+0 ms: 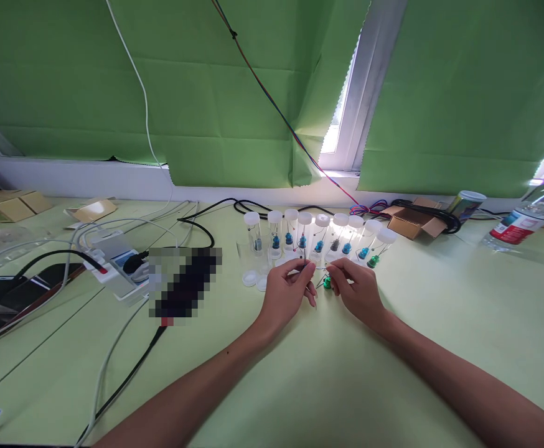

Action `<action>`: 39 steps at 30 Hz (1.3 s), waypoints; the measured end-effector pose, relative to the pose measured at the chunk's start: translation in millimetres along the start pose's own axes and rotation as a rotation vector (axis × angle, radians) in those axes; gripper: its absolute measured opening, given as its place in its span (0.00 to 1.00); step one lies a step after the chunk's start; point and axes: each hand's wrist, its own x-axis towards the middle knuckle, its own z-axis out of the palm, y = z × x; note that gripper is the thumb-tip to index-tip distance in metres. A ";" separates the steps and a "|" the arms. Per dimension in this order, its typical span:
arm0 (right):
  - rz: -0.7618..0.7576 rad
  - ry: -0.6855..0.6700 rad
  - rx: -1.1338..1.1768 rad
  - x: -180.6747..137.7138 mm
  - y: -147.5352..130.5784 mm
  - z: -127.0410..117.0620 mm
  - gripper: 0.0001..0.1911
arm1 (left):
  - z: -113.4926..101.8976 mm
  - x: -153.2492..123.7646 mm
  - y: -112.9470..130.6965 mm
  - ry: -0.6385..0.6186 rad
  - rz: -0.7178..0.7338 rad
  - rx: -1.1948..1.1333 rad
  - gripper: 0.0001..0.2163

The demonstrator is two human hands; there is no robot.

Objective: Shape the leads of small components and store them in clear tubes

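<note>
My left hand (288, 289) is closed in a pinch above the table, with a thin dark wire-like piece (305, 256) upright at its fingertips. Close to its right, my right hand (356, 289) pinches too; what sits between its fingers is too small to name. A thin pale strip (320, 268) spans the gap between the fingertips. Just below that gap lies a small green part (327, 283) with thin dark leads. Behind both hands stands a row of several clear capped tubes (275, 231), holding small blue, grey or green parts with leads.
Two white caps lie left of my left hand, one a round cap (249, 278). A power strip (122, 267) with tangled cables is at left, beside a pixelated dark patch (185, 283). An open cardboard box (412, 221) and a plastic bottle (524, 221) stand at right.
</note>
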 end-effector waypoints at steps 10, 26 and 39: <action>-0.040 0.003 0.094 -2.1 1.4 1.8 0.08 | -2.3 3.5 -2.3 0.018 0.003 -0.012 0.15; 0.042 -0.006 -0.189 8.7 9.7 -0.1 0.11 | 1.6 -3.8 -1.3 0.072 0.022 0.145 0.14; 0.051 -0.096 -0.253 7.6 9.3 -0.4 0.09 | 0.2 -6.9 -8.3 -0.016 0.048 0.405 0.09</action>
